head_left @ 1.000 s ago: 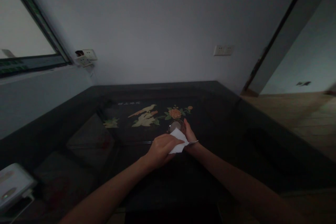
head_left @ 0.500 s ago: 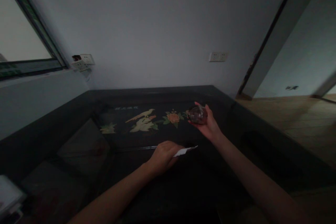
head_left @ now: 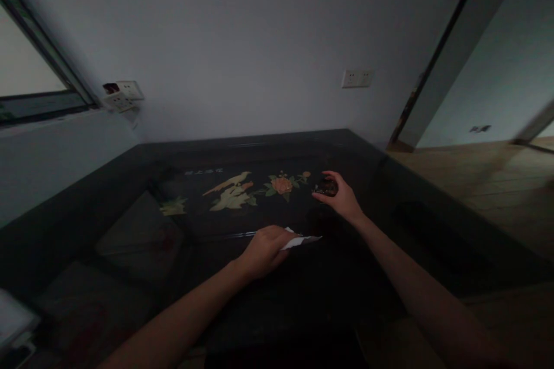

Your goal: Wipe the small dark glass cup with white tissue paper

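Observation:
My right hand (head_left: 346,199) curves its thumb and fingers around a small clear glass vessel (head_left: 326,187), near the right end of the painted flowers on the dark table (head_left: 242,305). The vessel looks dark against the tabletop, and whether it rests on the surface I cannot tell. Closer to me, my left hand (head_left: 266,251) is closed on a crumpled piece of white tissue (head_left: 298,241). One end of the tissue sticks out to the right, beyond the fingers.
Inlaid in the tabletop are a bird picture (head_left: 231,193) and an orange flower (head_left: 281,185). A white object (head_left: 15,320) is partly visible at the lower left. Sockets (head_left: 357,78) sit on the wall behind, and a window (head_left: 34,57) is at the left.
My right hand has turned, and the glass vessel now sits lower and shows less of itself between the fingers. The left hand keeps the tissue in nearly the same place. The view has shifted slightly.

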The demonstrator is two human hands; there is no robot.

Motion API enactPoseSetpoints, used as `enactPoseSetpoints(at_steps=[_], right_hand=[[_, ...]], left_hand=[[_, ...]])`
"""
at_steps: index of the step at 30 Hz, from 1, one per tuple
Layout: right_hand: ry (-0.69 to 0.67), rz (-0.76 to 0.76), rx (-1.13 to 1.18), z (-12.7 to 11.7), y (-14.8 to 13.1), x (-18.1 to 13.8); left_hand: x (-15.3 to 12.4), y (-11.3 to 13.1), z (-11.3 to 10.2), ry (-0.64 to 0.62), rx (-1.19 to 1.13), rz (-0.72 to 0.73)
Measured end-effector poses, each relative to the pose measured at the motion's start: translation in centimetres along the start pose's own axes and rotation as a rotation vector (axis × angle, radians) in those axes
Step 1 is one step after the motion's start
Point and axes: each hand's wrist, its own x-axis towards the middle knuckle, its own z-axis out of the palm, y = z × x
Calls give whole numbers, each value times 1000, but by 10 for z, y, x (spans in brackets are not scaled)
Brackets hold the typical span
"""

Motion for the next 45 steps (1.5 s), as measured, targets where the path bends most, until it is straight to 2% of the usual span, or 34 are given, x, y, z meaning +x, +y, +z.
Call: enactPoseSetpoints(at_steps=[3, 8, 13, 45], right_hand=[[-34, -64, -87, 3, 7, -3], [-66, -185, -362, 3, 22, -2], [-74, -243, -485, 4, 33, -1], [-139, -224, -629, 1, 44, 0]], left_hand=[[0, 0, 1, -5, -10, 23], [1, 2, -1, -46, -12, 3], [1, 2, 0, -60, -7, -6], [0, 3, -1, -89, -18, -42]])
